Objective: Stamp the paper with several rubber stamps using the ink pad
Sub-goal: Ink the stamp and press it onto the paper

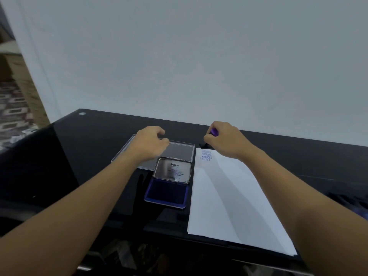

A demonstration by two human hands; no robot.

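A white sheet of paper (229,198) lies on the black table, with several blue stamped words near its top left corner. Just past that corner my right hand (225,141) grips a rubber stamp with a purple handle (214,132); its dark base sits on the table. Left of the paper lies the open blue ink pad (166,194), its metal lid (172,170) tilted back. My left hand (152,143) hovers with loosely curled fingers over a clear plastic tray (183,151) and holds nothing I can see.
The glossy black table (95,140) stands against a pale wall. Its near edge runs below the paper and ink pad. A patterned floor shows at the far left.
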